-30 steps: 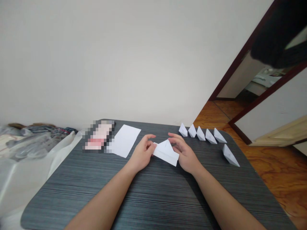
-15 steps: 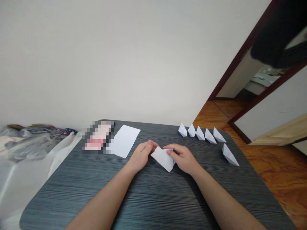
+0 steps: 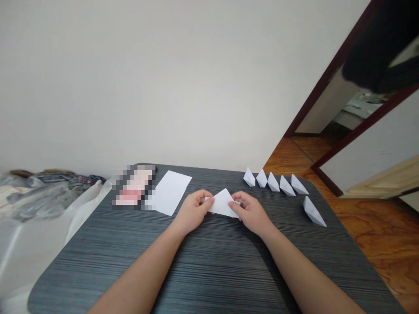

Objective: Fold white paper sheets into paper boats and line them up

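Note:
A small white folded paper [image 3: 222, 203] with a pointed top is held just above the dark striped table [image 3: 209, 270]. My left hand [image 3: 193, 212] pinches its left corner and my right hand [image 3: 250, 213] pinches its right corner, fingers closed on the paper. Both forearms reach in from the bottom edge.
A flat white sheet [image 3: 170, 192] lies left of my hands, beside a blurred pink-and-dark object [image 3: 134, 186]. Several folded white paper boats [image 3: 275, 182] stand in a row at the far right, one more [image 3: 313, 211] nearer. Plastic bags [image 3: 39, 196] lie left of the table; a doorway opens at right.
The folded paper was turned in my hands: half a second ago it hung tilted with its point down, now its point is up and both hands hold its lower corners.

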{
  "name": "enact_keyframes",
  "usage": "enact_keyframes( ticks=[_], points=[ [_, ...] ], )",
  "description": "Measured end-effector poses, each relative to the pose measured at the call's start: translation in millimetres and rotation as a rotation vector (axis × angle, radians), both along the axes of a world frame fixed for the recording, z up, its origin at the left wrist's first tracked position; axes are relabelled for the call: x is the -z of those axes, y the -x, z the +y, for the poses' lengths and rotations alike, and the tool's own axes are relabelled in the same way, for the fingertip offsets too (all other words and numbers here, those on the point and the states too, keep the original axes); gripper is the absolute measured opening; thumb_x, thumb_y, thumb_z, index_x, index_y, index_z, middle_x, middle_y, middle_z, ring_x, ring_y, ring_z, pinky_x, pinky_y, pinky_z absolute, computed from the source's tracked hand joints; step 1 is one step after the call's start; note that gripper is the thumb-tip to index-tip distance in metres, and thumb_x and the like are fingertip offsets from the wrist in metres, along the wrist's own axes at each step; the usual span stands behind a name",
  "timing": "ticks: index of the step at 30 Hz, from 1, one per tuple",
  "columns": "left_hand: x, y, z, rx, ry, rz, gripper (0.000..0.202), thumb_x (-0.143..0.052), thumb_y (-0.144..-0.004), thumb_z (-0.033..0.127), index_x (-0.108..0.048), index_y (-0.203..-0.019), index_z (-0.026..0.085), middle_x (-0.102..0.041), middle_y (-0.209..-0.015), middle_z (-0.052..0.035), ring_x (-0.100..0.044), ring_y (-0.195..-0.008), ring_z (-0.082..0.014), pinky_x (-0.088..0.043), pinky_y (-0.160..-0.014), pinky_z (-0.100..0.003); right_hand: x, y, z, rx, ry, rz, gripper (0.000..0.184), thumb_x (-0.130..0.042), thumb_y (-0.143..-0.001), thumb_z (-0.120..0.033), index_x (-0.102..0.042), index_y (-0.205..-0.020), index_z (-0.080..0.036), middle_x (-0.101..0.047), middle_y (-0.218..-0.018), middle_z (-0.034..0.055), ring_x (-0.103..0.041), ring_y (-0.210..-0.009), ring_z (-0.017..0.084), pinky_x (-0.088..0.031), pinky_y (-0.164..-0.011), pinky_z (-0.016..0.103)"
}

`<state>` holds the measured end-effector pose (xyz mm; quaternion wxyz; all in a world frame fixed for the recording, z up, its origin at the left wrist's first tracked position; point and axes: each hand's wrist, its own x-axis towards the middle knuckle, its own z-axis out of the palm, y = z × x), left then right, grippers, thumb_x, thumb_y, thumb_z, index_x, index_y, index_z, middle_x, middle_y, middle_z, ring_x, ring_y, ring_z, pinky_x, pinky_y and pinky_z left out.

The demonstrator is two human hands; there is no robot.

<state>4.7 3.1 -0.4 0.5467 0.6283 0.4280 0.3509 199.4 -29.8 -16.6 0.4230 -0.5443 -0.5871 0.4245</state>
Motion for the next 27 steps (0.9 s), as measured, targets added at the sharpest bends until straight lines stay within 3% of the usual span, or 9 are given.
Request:
enact_keyframes(
  ticks=[7, 16, 21, 27],
  points=[
    [-10.1, 0.7, -4.8, 0.075, -0.071, 0.129, 0.024, -0.056, -0.077, 0.036, -0.065, -0.084, 0.015, -0.065, -0.078, -0.0036, -0.055, -0.068, -0.0159, -0.040, -0.059, -0.023, -2.6, 0.0, -0.6, -0.061, -0.041, -0.115, 0.017, -0.057, -0.080, -0.035, -0.062, -0.083, -0.019, -0.058, -0.068, -0.0007, -0.050, -0.057, 0.012, -0.037, -0.051, 0.022],
    [-6.0, 1.8, -4.2, 0.102, -0.123, 0.174, 0.024, -0.053, -0.080, 0.034, -0.065, -0.076, 0.014, -0.062, -0.069, -0.0023, -0.054, -0.063, -0.0144, -0.038, -0.056, -0.022, -5.6, 0.4, -1.9, -0.092, -0.042, -0.128, 0.016, -0.057, -0.080, -0.034, -0.064, -0.083, -0.019, -0.059, -0.067, -0.0005, -0.049, -0.056, 0.012, -0.036, -0.049, 0.021],
    [-8.2, 0.3, -5.8, 0.158, -0.012, 0.087, 0.022, -0.055, -0.079, 0.033, -0.065, -0.084, 0.015, -0.062, -0.071, -0.0026, -0.054, -0.060, -0.0132, -0.040, -0.052, -0.022, -6.2, 1.4, -2.7, -0.098, 0.005, -0.103, 0.017, -0.057, -0.080, -0.035, -0.063, -0.085, -0.020, -0.058, -0.066, -0.0006, -0.047, -0.049, 0.010, -0.035, -0.044, 0.021],
    [-2.2, 1.4, -1.6, 0.134, 0.091, 0.017, 0.024, -0.054, -0.080, 0.035, -0.062, -0.086, 0.014, -0.060, -0.066, -0.0018, -0.052, -0.051, -0.0106, -0.040, -0.047, -0.020, -3.4, -1.9, -5.3, -0.146, 0.013, 0.088, 0.030, -0.052, -0.084, -0.033, -0.053, -0.112, -0.022, -0.060, -0.074, 0.0011, -0.056, -0.057, 0.014, -0.042, -0.048, 0.023]
  ],
)
